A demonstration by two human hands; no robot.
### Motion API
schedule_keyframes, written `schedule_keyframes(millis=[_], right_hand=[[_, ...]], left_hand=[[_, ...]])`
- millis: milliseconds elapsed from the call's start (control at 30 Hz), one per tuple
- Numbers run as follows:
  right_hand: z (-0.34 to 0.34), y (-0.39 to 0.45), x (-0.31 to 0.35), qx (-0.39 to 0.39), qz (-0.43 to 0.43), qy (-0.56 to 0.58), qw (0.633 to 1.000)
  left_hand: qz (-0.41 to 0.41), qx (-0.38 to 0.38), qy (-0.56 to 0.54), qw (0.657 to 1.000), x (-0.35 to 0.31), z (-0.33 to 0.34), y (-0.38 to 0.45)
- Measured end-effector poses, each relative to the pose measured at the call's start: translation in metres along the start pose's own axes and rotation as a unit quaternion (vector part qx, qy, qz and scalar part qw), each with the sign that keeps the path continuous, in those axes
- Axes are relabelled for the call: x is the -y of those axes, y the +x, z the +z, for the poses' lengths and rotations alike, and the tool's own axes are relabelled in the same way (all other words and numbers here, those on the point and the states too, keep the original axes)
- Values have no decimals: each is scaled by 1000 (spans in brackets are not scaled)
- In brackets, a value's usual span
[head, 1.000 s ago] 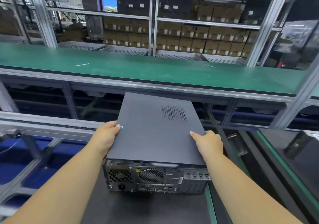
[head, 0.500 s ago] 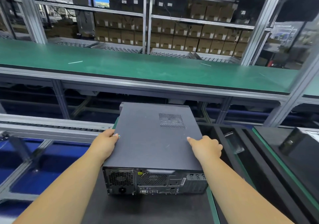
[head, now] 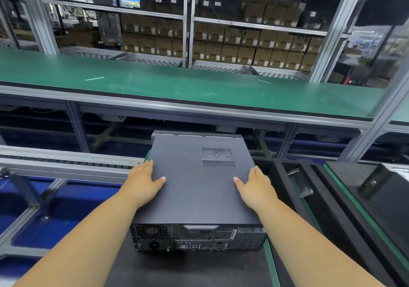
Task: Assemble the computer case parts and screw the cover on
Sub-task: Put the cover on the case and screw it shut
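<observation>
Computer case (head: 197, 198) lies flat at the far end of our dark worktop (head: 188, 269), ports facing us. We press the left hand (head: 143, 182) and right hand (head: 254, 187), fingers straight, on the cover (head: 194, 176), probably seating it for screwing.

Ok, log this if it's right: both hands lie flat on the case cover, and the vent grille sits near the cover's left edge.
Not quite. The head view shows the vent grille toward the right side of the cover, ahead of the right hand. The rest stands: the left hand and the right hand both lie flat on the cover.
</observation>
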State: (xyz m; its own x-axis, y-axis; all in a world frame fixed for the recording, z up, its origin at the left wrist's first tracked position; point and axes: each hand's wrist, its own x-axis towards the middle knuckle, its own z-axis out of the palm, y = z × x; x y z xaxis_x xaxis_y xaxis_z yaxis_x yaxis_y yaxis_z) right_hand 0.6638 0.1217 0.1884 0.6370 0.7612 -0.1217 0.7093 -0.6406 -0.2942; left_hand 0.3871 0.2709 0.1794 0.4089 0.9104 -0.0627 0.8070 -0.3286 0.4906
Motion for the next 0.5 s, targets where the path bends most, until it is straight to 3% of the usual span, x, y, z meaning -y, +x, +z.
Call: schedule_keyframes(millis=[267, 500], right_hand=[[14, 7, -4, -8, -12, -66, 998], [10, 17, 2, -107, -40, -178, 977]], left_hand=[[0, 30, 105, 994, -2, 18, 5], [-4, 15, 129, 991, -5, 20, 5]])
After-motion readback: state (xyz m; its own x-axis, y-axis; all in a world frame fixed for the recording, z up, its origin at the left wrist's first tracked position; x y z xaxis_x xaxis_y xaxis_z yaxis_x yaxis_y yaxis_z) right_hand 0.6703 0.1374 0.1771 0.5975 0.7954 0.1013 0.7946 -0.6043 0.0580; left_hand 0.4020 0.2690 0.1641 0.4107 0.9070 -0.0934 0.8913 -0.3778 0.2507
